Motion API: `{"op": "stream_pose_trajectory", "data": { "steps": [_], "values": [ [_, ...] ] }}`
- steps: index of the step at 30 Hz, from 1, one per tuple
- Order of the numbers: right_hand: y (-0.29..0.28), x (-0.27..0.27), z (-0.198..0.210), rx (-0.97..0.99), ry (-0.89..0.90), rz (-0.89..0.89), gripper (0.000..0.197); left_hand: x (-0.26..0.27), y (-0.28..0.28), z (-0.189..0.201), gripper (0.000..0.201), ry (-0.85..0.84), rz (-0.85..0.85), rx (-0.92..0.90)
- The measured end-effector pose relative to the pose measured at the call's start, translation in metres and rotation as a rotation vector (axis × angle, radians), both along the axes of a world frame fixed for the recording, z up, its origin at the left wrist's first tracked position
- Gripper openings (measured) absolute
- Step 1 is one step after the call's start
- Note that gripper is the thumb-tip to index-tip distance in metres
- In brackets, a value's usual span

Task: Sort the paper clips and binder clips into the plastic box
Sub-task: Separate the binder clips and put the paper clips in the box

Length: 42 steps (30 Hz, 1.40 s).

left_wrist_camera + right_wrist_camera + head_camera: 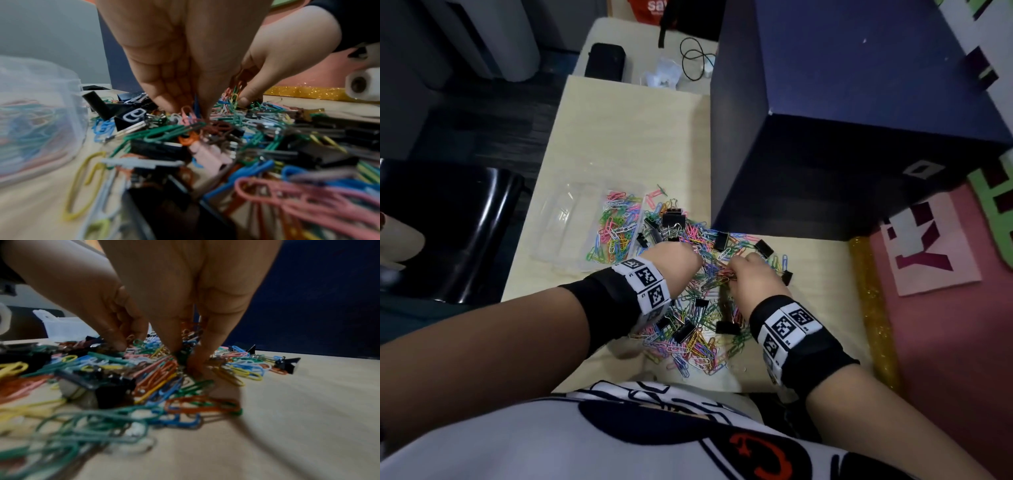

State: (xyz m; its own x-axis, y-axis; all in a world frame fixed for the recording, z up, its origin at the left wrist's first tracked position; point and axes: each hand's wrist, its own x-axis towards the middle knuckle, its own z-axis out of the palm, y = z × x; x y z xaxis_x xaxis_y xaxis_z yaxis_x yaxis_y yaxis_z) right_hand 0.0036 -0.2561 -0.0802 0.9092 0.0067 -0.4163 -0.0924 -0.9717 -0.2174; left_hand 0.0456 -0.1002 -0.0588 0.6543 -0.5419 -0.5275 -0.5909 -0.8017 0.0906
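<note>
A heap of coloured paper clips (698,342) mixed with black binder clips (674,219) covers the light wooden table (619,137). To its left lies the clear plastic box (571,219); the compartment nearer the heap holds paper clips (616,226), and the left one looks bare. My left hand (674,260) points down into the heap, its fingertips (174,105) pinched together on paper clips. My right hand (750,274) is close beside it, with a bunch of paper clips (236,87) gathered in its curled fingers (174,344). The box also shows in the wrist views (41,97) (61,327).
A tall dark blue box (842,120) stands right behind the heap. A gold glitter strip (869,308) and a pink board (945,342) border the table on the right. A black chair (448,233) is at the left. A black case (604,61) and cable (695,58) lie far back.
</note>
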Motion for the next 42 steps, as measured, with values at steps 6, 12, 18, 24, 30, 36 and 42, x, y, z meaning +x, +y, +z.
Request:
{"op": "stream_pose_trajectory", "data": {
  "steps": [6,12,18,24,30,36,42],
  "values": [
    [-0.003,0.016,0.02,0.001,-0.02,-0.083,0.023,0.007,0.009,0.002,0.022,-0.011,0.153,-0.246],
    [0.014,0.032,0.046,0.129,-0.091,-0.135,0.007,0.019,0.044,0.025,0.023,-0.104,0.384,-0.487],
    [0.064,0.059,0.051,0.339,-0.107,-0.139,0.002,0.033,0.098,0.032,0.016,-0.159,0.677,-0.514],
    [0.123,0.078,0.045,0.548,-0.138,-0.142,0.015,0.031,0.127,0.024,0.023,-0.129,0.76,-0.49],
    [0.112,0.078,0.048,0.332,-0.041,-0.003,0.033,0.028,0.126,0.027,0.025,-0.156,0.693,-0.471],
    [0.051,0.052,0.052,-0.081,0.193,-0.031,0.025,0.014,0.081,0.027,0.027,-0.042,0.261,-0.353],
    [0.019,0.02,0.027,-0.205,0.349,-0.148,0.079,-0.005,0.039,0.001,0.031,0.033,-0.032,-0.066]
  ]
}}
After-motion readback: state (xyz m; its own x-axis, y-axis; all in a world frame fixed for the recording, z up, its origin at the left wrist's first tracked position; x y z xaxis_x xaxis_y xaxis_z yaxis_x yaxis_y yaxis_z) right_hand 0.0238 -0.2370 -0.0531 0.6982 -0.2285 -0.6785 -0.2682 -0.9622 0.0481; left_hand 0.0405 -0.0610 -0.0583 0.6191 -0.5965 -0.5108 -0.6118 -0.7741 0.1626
